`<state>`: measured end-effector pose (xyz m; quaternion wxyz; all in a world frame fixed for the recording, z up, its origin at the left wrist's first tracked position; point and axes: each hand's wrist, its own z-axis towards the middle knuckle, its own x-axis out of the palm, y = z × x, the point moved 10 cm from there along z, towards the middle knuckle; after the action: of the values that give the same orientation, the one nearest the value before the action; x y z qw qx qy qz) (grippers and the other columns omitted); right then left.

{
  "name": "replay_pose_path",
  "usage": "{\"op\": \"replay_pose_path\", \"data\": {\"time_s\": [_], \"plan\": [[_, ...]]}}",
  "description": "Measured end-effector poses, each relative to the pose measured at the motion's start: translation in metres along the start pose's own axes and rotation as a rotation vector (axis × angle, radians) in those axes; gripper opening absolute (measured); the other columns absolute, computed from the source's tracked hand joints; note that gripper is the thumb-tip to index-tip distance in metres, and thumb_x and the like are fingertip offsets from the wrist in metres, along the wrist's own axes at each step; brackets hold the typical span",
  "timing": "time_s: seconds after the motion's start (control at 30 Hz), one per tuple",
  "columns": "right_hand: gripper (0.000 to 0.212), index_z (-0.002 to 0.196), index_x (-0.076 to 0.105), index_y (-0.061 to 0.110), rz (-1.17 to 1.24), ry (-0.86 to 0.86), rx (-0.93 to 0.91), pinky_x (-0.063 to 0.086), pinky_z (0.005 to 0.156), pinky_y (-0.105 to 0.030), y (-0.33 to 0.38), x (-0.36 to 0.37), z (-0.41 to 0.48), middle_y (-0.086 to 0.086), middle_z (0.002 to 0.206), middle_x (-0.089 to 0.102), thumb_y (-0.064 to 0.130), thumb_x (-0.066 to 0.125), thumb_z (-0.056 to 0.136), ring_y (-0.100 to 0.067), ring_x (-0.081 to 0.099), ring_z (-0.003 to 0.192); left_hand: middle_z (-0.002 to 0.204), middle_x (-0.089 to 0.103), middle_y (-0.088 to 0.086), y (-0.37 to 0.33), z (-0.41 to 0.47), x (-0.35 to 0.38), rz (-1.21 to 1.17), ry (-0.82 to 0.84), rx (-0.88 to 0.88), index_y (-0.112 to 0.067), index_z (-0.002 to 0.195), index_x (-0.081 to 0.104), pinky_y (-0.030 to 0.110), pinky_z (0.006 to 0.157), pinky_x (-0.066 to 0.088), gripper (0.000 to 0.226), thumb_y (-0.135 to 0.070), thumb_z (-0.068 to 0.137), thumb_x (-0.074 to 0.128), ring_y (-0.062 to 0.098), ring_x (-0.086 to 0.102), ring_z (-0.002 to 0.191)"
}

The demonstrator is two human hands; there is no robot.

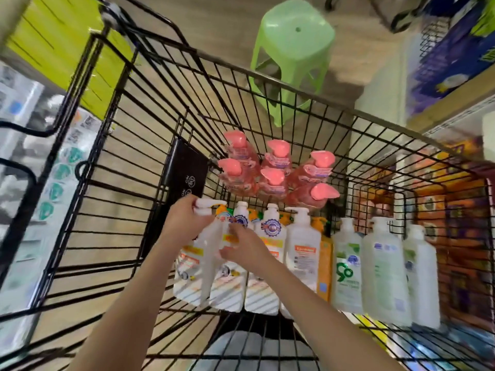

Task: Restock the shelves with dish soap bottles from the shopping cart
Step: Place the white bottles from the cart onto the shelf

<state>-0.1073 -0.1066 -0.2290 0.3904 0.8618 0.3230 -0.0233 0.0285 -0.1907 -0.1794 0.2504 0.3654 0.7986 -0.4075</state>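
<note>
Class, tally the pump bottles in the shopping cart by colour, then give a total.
Pink bottles: 6
White bottles: 7
Orange bottles: at least 1, mostly hidden behind the white ones
Total: at least 14

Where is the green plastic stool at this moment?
Head view, top centre: the green stool stands on the floor just beyond the far rim of the cart, behind the cluster of pink-capped bottles at its far end.

Bottles [300, 236] in cart [134, 129], stool [292, 49] beyond
</note>
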Motion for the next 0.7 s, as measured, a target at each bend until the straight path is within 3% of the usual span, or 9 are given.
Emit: {"op": "replay_pose_path", "data": {"time_s": [0.1, 0.2, 0.33, 0.43, 0.53, 0.63, 0.7], "plan": [[0.075, 0.137, 0.035, 0.017, 0.162, 0.041, -0.004, 0.046, 0.092, -0.031, 0.018, 0.028, 0.001, -0.001, 0.129, 0.052, 0.027, 0.077, 0.075, -0.016, 0.052, 0.112, 0.091, 0.064, -0.001, -0.007, -0.024, -0.017, -0.008, -0.049, 0.021, -0.02, 0.099, 0.064, 0.027, 0.071, 0.045, 0.033, -0.025, 0.068, 0.073, 0.021, 0.062, 0.09], [0.067, 0.138, 0.03, 0.016, 0.173, -0.054, 0.001, 0.039, 0.084, -0.023, 0.029, 0.032, -0.003, -0.004, 0.127, 0.05, 0.015, 0.067, 0.083, -0.016, 0.052, 0.109, 0.101, 0.063, 0.002, -0.011, -0.051, -0.043, -0.037, -0.162, 0.04, -0.017, 0.111, 0.064, 0.03, 0.082, 0.045, 0.044, -0.02, 0.069, 0.077, 0.023, 0.059, 0.099], [0.057, 0.117, 0.038, 0.022, 0.306, -0.15, -0.135, 0.039, 0.066, -0.017, 0.064, 0.01, -0.016, 0.005, 0.108, 0.049, 0.014, 0.062, 0.066, -0.012, 0.05, 0.097, 0.101, 0.064, 0.003, -0.037, -0.074, -0.075, -0.105, -0.25, 0.234, -0.017, 0.109, 0.066, 0.029, 0.08, 0.046, 0.045, -0.015, 0.066, 0.08, 0.021, 0.059, 0.095], [0.064, 0.117, 0.045, 0.021, 0.472, -0.231, -0.224, 0.046, 0.07, -0.021, 0.082, -0.018, -0.039, 0.005, 0.11, 0.057, 0.023, 0.072, 0.059, -0.011, 0.056, 0.098, 0.1, 0.059, -0.011, -0.069, -0.077, -0.091, -0.163, -0.224, 0.325, -0.026, 0.109, 0.063, 0.006, 0.073, 0.039, 0.042, -0.02, 0.072, 0.079, 0.004, 0.052, 0.089], [0.071, 0.119, 0.049, 0.025, 0.618, -0.305, -0.203, 0.049, 0.074, -0.017, 0.071, -0.046, -0.059, 0.012, 0.11, 0.062, 0.021, 0.089, 0.06, -0.003, 0.06, 0.099, 0.102, 0.059, -0.017, -0.093, -0.077, -0.095, -0.389, -0.133, 0.416, -0.03, 0.11, 0.06, 0.007, 0.076, 0.041, 0.02, -0.031, 0.09, 0.061, -0.004, 0.055, 0.092], [0.072, 0.122, 0.051, 0.027, 0.72, -0.333, -0.17, 0.055, 0.085, -0.03, 0.046, -0.077, -0.08, 0.01, 0.112, 0.066, 0.021, 0.088, 0.061, -0.006, 0.064, 0.102, 0.108, 0.059, -0.01, -0.055, -0.044, -0.056, -0.484, -0.061, 0.244, -0.023, 0.114, 0.06, 0.016, 0.082, 0.038, 0.023, -0.031, 0.099, 0.045, 0.004, 0.056, 0.101], [0.06, 0.124, 0.05, 0.024, 0.779, -0.318, -0.145, 0.057, 0.07, -0.022, 0.024, -0.094, -0.093, 0.009, 0.108, 0.066, 0.004, 0.078, 0.075, -0.001, 0.068, 0.088, 0.119, 0.058, 0.005, -0.021, -0.024, 0.008, -0.336, 0.169, 0.046, -0.007, 0.124, 0.055, 0.024, 0.086, 0.038, 0.044, -0.039, 0.095, 0.051, 0.016, 0.053, 0.105]]}}
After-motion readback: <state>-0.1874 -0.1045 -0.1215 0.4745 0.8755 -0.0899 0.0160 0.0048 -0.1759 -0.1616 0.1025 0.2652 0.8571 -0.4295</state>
